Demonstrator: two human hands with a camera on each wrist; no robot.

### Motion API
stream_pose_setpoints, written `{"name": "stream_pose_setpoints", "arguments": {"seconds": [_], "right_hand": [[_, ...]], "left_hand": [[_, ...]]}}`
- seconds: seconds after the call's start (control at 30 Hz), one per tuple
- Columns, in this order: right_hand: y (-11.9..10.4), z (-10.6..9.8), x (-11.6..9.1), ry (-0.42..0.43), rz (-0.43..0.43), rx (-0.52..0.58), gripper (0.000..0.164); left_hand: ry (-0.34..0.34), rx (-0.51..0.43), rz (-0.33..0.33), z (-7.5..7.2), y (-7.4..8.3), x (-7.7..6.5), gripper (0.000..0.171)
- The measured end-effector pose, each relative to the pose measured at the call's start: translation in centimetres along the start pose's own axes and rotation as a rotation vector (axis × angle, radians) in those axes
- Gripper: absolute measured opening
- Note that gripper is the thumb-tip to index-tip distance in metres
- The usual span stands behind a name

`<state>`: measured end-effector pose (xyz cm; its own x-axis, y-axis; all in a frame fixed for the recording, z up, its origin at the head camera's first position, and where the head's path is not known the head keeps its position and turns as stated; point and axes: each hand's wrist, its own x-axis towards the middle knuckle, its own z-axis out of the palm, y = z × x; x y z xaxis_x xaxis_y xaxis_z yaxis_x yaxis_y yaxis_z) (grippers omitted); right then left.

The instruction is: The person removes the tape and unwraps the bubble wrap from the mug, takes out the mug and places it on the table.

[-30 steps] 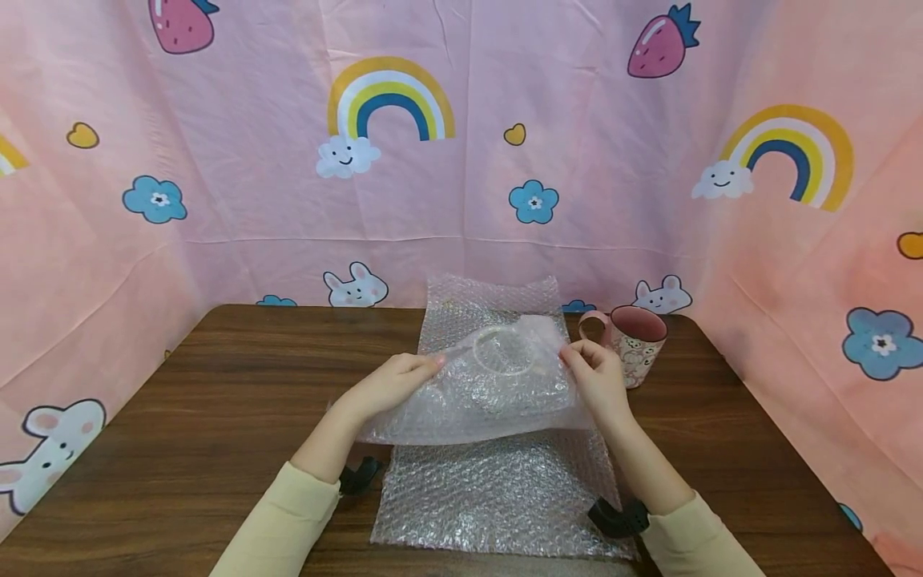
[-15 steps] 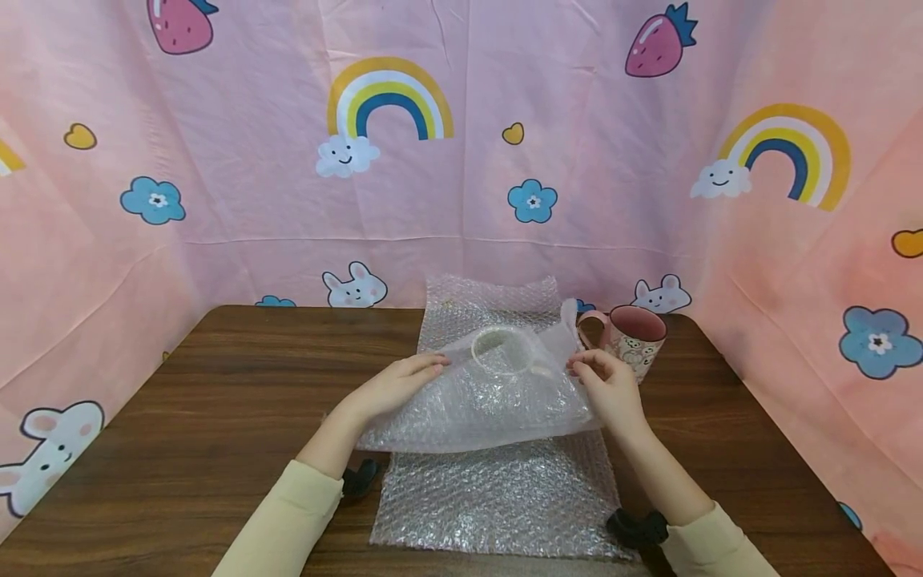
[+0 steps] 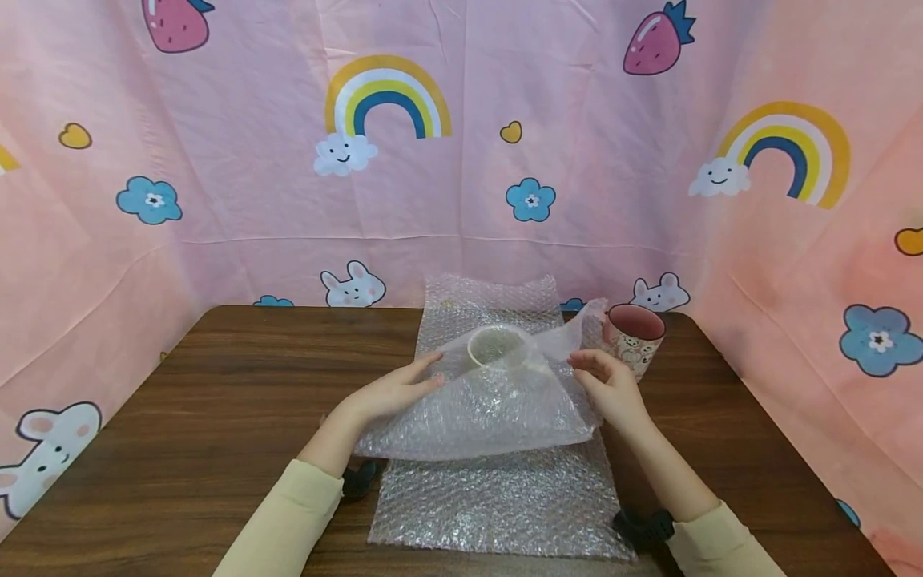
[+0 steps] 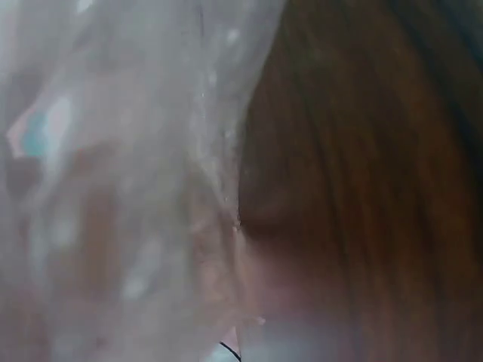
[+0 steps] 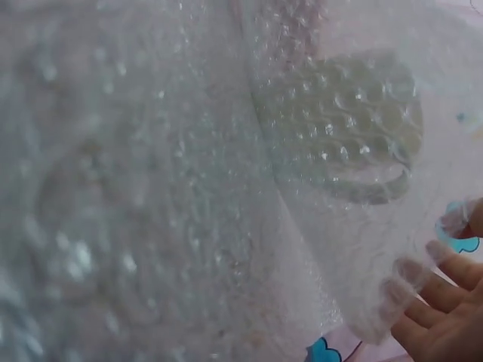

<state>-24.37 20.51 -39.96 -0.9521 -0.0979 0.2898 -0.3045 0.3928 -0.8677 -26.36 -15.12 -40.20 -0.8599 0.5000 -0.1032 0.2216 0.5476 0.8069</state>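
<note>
A pale mug (image 3: 497, 346), its round rim upright, stands inside a sheet of bubble wrap (image 3: 469, 409) at the middle of the table. Through the plastic, the right wrist view shows the mug's pale greenish body (image 5: 343, 113) and handle. My left hand (image 3: 392, 390) rests at the wrap's left side with its fingers and thumb extended. On the other side, my right hand (image 3: 613, 389) touches the wrap with loosely straight fingers (image 5: 445, 294), tips partly behind the plastic. The left hand is not plain in its blurred wrist view.
A second, longer piece of bubble wrap (image 3: 497, 509) lies flat beneath everything on the dark wooden table (image 3: 281, 385). Beyond my right hand stands a pink patterned mug (image 3: 636, 340). A pink printed cloth (image 3: 461, 192) hangs round the back and sides.
The right hand has let go of the wrap's corner, which swings right across the patterned mug's handle. The mug's rim shows more openly. The left hand has barely moved.
</note>
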Motion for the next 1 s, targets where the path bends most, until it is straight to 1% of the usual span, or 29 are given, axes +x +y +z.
{"name": "stream_pose_setpoints", "arguments": {"seconds": [0.03,0.1,0.2,0.27,0.4,0.5,0.6,0.73,0.83,0.9,1.0], "right_hand": [[0.1,0.0,0.1,-0.008,-0.001,0.0,0.025],[0.2,0.0,0.1,-0.03,-0.001,-0.009,0.027],[0.4,-0.1,0.2,-0.068,-0.007,-0.031,0.029],[0.6,-0.1,0.2,-0.089,-0.015,-0.037,0.03],[0.8,-0.1,0.3,-0.117,-0.042,-0.069,0.033],[0.9,-0.2,0.3,-0.148,-0.054,-0.136,0.035],[0.8,-0.4,0.1,-0.193,-0.052,-0.198,0.039],[0.6,-0.6,0.0,-0.257,-0.03,-0.325,0.044],[0.3,-0.7,0.0,-0.311,-0.045,-0.442,0.047],[0.1,-0.6,0.0,-0.358,-0.064,-0.482,0.053],[-0.1,-0.4,-0.1,-0.418,-0.067,-0.501,0.063]], "left_hand": [[-0.019,0.016,0.001,0.0,-0.1,-0.1,0.069],[-0.058,0.031,-0.016,-0.1,-0.2,-0.2,0.073],[-0.106,0.021,-0.04,-0.1,-0.6,-0.3,0.078],[-0.123,0.006,-0.051,-0.2,-0.7,-0.3,0.08],[-0.146,0.022,-0.048,-0.2,-1.0,-0.3,0.084],[-0.161,0.066,-0.051,-0.3,-0.9,-0.4,0.087],[-0.171,0.136,-0.077,-0.5,-0.9,-0.6,0.088],[-0.194,0.244,-0.115,-0.5,-0.6,-0.8,0.085],[-0.208,0.295,-0.138,-0.3,-0.2,-0.9,0.085],[-0.208,0.318,-0.153,-0.2,0.1,-1.0,0.086],[-0.215,0.348,-0.166,-0.2,0.4,-1.1,0.086]]}}
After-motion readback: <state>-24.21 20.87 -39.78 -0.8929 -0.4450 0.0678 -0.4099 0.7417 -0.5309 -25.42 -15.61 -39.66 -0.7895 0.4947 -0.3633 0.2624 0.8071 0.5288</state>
